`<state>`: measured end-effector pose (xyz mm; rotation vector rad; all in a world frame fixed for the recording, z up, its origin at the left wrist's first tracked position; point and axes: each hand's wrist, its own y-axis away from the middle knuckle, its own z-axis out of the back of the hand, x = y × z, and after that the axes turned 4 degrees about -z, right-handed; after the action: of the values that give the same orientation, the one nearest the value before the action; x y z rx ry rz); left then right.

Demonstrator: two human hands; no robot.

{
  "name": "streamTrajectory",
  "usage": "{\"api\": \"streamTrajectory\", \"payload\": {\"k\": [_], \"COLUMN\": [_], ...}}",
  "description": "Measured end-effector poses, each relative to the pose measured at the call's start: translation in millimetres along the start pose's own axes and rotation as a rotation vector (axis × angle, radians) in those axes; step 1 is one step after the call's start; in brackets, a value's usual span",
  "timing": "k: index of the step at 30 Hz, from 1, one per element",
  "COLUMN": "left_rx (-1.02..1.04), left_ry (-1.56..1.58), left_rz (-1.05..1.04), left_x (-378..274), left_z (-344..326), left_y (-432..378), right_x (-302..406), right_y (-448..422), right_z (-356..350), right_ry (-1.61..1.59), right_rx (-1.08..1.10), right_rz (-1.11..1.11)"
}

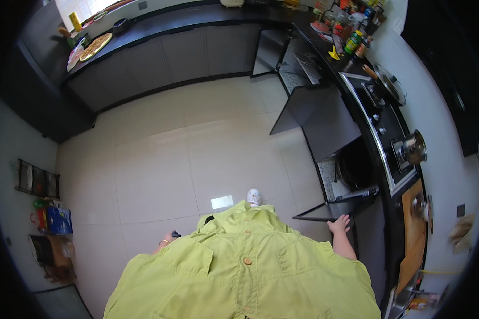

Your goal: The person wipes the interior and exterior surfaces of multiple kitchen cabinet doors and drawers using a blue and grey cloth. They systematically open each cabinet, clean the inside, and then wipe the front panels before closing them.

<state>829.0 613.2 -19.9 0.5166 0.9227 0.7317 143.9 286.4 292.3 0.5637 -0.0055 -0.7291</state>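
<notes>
Down at my left side, my left hand point(168, 237) is shut on a small black object point(176, 234), mostly hidden, so its kind cannot be told. My right hand point(338, 224) is at the right with its fingers spread, at the edge of an open lower cabinet door point(323, 213); whether it touches the door is unclear. Beyond that door is an open cabinet point(330, 179) with a large dark round pot or pan point(355, 165) inside. Another cabinet door point(327, 119) stands open farther along.
Open corner cabinet doors point(269, 52) jut over the tiled floor point(155, 159). On the right counter are a gas hob point(383, 127), a steel pot point(415, 147), a lidded pan point(389, 83) and a cutting board point(413, 231). Bottles point(353, 42) crowd the corner.
</notes>
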Motion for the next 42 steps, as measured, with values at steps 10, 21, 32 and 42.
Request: {"api": "streamTrajectory", "payload": {"k": [10, 21, 32, 42], "left_rx": [-0.576, -0.393, -0.574, -0.658], "left_ry": [0.034, 0.158, 0.015, -0.048], "left_rz": [-0.201, -0.78, -0.568, -0.608], "left_x": [-283, -539, -519, -396], "left_z": [105, 268, 350, 502], "left_y": [62, 11, -40, -96], "right_x": [144, 513, 667, 790], "right_y": [-10, 65, 252, 368], "right_z": [-22, 64, 107, 103], "right_ry": [0.068, -0.341, -0.367, -0.271], "right_rx": [0.158, 0.402, 0.92, 0.687], "right_rz": [0.074, 1.401, 1.556, 1.774]}}
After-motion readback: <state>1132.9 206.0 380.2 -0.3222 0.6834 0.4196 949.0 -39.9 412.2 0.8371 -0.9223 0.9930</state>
